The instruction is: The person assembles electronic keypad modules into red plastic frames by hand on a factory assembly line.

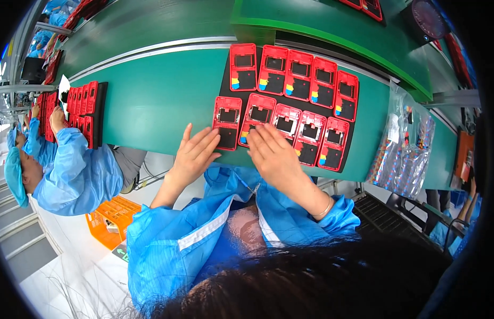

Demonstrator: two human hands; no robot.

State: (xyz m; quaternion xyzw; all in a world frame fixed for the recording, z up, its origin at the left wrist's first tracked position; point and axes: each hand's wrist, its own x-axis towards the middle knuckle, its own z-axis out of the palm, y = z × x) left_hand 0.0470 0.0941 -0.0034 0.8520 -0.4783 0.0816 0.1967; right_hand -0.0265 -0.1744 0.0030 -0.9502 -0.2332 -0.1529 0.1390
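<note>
I count ten red cases (pixel 285 123) at one o'clock, two rows of five on one black mat (pixel 226 83). The left hand (pixel 192 151) and right hand (pixel 276 157) extend palm-down over the near row's left end, nothing visibly gripped, contact indeterminate. One clear bag (pixel 401 143) at three o'clock contains multicoloured strips (pixel 381 154); one orange crate (pixel 125 212) at eight, a pale object (pixel 112 226).

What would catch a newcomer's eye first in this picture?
Most likely the bright red cases, two rows of five on a black base, just right of the middle of the green table. Next come the person's bare left hand and right hand, fingers extended, at the near row's left part. The orange crate also stands out, at lower left.
</note>
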